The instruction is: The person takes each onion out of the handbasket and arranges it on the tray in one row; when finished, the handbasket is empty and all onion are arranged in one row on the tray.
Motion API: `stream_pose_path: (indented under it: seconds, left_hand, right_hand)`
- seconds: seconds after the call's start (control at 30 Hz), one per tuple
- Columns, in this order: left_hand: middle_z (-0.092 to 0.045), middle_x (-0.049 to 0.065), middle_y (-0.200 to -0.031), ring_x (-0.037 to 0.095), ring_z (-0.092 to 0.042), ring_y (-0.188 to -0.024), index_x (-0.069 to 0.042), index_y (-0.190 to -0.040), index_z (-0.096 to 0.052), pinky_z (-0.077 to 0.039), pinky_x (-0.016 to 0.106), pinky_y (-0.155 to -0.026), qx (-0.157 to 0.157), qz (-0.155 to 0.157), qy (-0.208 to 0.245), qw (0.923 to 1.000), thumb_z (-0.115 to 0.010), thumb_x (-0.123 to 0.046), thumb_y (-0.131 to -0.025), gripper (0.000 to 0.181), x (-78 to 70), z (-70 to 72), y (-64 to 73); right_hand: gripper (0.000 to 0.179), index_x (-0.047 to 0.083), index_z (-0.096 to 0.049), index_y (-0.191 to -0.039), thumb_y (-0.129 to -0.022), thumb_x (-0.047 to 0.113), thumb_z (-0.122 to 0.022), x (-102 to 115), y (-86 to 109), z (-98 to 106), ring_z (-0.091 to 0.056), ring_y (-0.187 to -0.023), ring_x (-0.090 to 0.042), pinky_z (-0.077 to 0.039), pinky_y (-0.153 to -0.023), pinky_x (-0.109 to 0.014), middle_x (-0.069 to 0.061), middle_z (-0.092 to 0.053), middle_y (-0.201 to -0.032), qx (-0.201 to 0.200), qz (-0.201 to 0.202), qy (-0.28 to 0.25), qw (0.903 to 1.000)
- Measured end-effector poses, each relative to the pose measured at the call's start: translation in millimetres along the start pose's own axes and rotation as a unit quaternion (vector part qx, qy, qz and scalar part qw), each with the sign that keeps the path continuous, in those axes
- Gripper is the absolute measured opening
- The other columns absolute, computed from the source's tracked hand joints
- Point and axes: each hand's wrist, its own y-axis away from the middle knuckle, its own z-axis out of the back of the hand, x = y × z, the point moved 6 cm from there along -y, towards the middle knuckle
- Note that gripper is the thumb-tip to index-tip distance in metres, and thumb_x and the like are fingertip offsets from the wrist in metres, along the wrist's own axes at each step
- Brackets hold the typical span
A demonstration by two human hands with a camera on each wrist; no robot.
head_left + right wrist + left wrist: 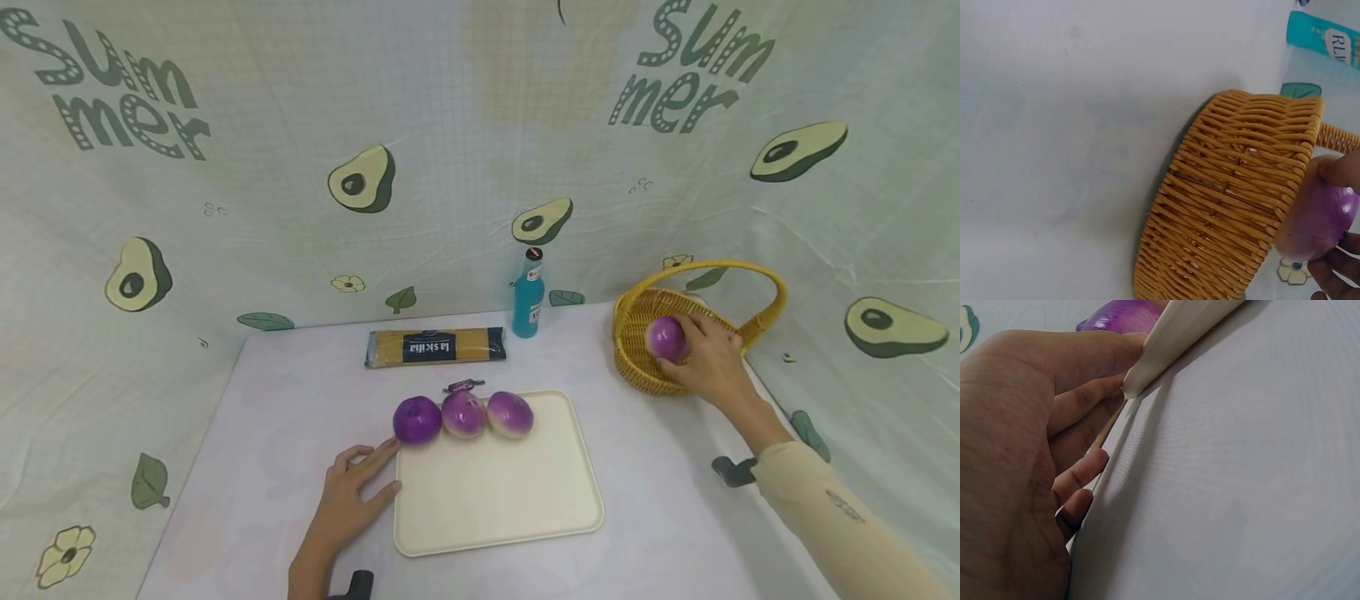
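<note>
My right hand (708, 354) grips a round purple-and-white vegetable (667, 339) inside the mouth of a yellow wicker basket (624, 354). In the right wrist view, that vegetable (1316, 219) shows above the basket's woven rim, with thumb and fingers on opposite sides. A cream rectangular tray (498, 492) lies on the table. Along its far edge sit a deep purple round vegetable (417, 420) and two purple-and-white ones, the middle (464, 414) and the right (510, 415). At the tray's left rim rests my left hand (345, 500), fingers extended, the fingertips close to the deep purple one.
Behind the tray lie a small purple-wrapped candy (464, 386) and a pack of spaghetti (435, 347). A blue bottle (528, 300) stands upright at the table's back. The basket's tall arched handle (776, 292) rises over its mouth. A printed cloth (450, 100) hangs behind.
</note>
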Motion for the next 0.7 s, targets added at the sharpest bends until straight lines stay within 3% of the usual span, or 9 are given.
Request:
stream_pose_path:
  seconds: [0.7]
  left_hand:
    - [-0.052,-0.015,-0.146,0.022,-0.039,-0.13,-0.031,-0.143,-0.057,-0.029,0.056,-0.104,0.003,0.004,0.008,1.0,-0.075,-0.043,-0.088,0.059,0.0,0.9,0.8]
  right_hand:
    - [0.082,-0.014,-0.045,-0.137,-0.075,0.017,-0.088,1.4,5.5,1.1,-0.039,-0.124,-0.052,-0.024,-0.093,-0.066,-0.035,-0.042,-0.136,-0.012,0.007,-0.006,0.9999]
